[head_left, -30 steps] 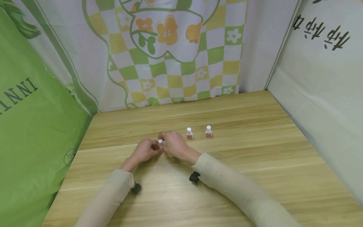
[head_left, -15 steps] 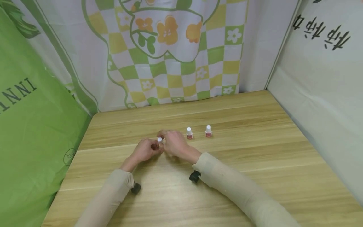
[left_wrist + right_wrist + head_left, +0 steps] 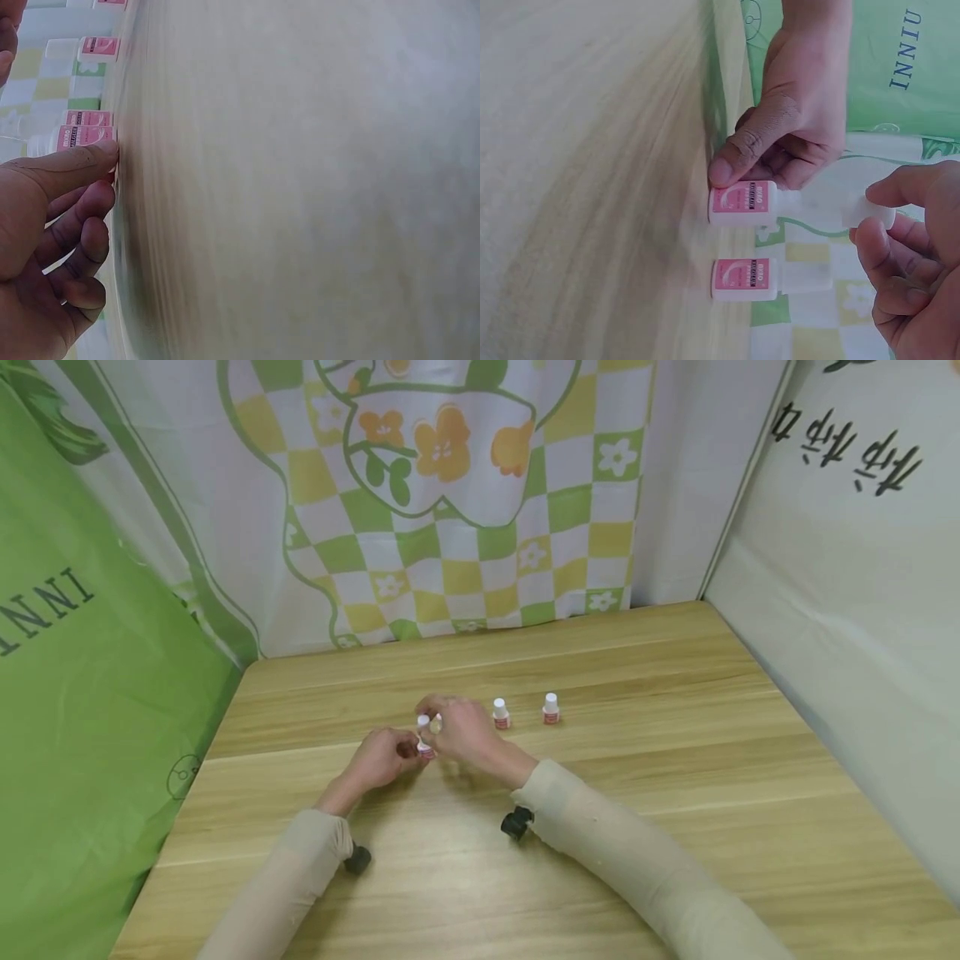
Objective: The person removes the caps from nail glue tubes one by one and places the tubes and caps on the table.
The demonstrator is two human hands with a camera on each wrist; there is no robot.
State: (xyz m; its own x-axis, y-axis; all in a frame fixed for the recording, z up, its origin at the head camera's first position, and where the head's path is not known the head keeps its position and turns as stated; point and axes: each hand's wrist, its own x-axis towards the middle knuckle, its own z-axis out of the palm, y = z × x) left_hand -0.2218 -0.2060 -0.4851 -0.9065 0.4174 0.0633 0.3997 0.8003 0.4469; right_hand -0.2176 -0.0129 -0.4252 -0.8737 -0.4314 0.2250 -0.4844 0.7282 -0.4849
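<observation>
Pinching bottle [image 3: 742,202] low with left hand [image 3: 789,127] at upper centre, apparently for steadiness, and white cap [image 3: 861,212] with right hand [image 3: 916,264] at right edge.

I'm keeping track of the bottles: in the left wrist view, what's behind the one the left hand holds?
A second pink-labelled bottle peeks out behind the held bottle, with checked cloth farther back. Part of the second pink-labelled bottle is covered.
</observation>
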